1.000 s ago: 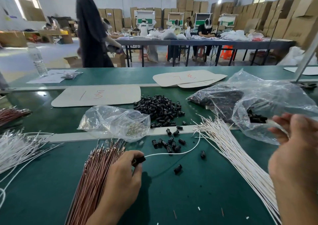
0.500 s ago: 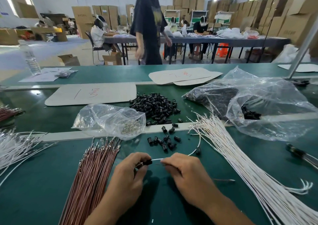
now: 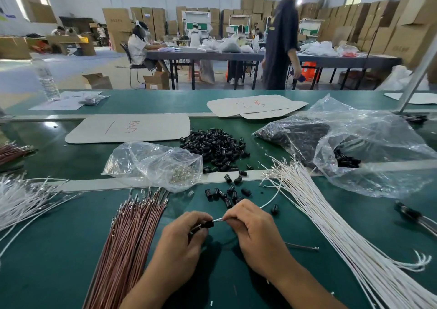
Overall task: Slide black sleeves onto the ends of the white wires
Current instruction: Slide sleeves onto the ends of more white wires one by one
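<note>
The left hand [image 3: 182,240] pinched a black sleeve [image 3: 207,224] in curled fingers. The right hand [image 3: 255,233] pinched a white wire [image 3: 269,201] near its tip, which sat at the sleeve's mouth. Both worked over bare green surface [image 3: 59,261], hemmed by brown wires [image 3: 132,237] just left of the left hand and a white bundle [image 3: 331,226] right of the right hand. Loose sleeves [image 3: 224,194] lay just beyond the hands. Farther off, a card [image 3: 127,129] bore "1" and a red scrawl; another card [image 3: 250,105] bore "2".

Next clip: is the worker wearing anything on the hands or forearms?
Nothing visible. The left hand and right hand are bare: no gloves, rings, watch or bands, and no sleeve shows up to the frame's edge.
</note>
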Demonstrator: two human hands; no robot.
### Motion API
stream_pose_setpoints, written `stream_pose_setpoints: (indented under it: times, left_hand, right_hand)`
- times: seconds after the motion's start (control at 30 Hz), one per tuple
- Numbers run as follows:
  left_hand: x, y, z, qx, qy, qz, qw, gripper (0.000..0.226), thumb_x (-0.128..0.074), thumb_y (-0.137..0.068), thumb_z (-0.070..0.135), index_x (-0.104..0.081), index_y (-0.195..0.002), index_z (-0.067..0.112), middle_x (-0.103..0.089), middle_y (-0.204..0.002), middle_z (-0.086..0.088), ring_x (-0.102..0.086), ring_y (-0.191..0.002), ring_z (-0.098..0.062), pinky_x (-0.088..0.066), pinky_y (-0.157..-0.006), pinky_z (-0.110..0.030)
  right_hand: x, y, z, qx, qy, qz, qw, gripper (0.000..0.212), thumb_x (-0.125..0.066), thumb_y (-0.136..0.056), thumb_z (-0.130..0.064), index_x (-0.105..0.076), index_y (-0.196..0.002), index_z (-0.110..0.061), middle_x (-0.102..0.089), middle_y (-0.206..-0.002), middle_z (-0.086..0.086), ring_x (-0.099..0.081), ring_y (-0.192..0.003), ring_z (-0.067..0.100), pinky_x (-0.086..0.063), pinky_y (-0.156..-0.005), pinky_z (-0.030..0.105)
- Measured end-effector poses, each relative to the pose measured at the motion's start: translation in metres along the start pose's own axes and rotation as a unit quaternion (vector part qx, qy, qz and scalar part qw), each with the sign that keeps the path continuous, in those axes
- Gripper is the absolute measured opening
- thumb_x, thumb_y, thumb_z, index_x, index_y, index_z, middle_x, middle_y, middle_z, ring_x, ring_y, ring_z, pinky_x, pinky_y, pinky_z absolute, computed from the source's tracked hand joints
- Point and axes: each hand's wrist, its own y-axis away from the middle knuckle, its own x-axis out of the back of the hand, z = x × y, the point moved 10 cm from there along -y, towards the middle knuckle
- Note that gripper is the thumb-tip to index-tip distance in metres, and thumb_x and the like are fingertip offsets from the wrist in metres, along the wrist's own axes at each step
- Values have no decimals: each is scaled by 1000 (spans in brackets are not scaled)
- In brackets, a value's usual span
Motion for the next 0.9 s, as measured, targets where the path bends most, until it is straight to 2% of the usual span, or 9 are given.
stream_pose_setpoints:
  times: [0.2, 0.43, 0.6, 0.7, 0.9]
  left_hand:
    - [1, 0, 0, 11, 21, 2, 1000, 27, -65, -86, 4, -68, -97, 28, -69, -87, 17, -63, -85, -1, -49, -74, -14]
    - [-1, 0, -1, 13, 24, -8, 1000, 25, -66, -86, 7, -68, -97, 29, -70, -87, 16, -65, -86, -3, -53, -77, -21]
    - [1, -1, 0, 7, 26, -1, 1000, 24, -66, -86, 9, -69, -97, 30, -70, -88, 17, -65, -86, -1, -50, -76, -16]
    - [0, -1, 1, 6, 27, -4, 1000, 24, -66, -87, 9, -70, -99, 29, -71, -91, 18, -64, -89, 2, -50, -78, -14]
    - [-2, -1, 3, 5, 36, -18, 999, 26, -65, -87, 6, -71, -101, 27, -71, -94, 17, -64, -93, 2, -52, -84, -20]
  right_hand:
    - [-3, 1, -1, 7, -9, -10, 1000, 7, -65, -95, -12, -68, -90, -17, -59, -86, -7, -56, -76, 7, -49, -69, 25]
    - [-6, 1, -4, 18, -17, -18, 1000, 7, -65, -95, -12, -68, -90, -16, -60, -88, -6, -58, -77, 10, -50, -70, 31]
    - [-6, 1, -6, 30, 1, -27, 999, 8, -63, -96, -12, -68, -91, -15, -59, -89, -5, -58, -79, 11, -51, -70, 35]
    - [-6, 0, -8, 38, 7, -30, 999, 8, -61, -97, -12, -68, -92, -14, -59, -91, -5, -57, -81, 11, -51, -72, 33]
    - [-9, 0, -9, 33, -17, -37, 999, 9, -65, -94, -7, -68, -93, -15, -61, -91, -6, -59, -83, 8, -51, -75, 26]
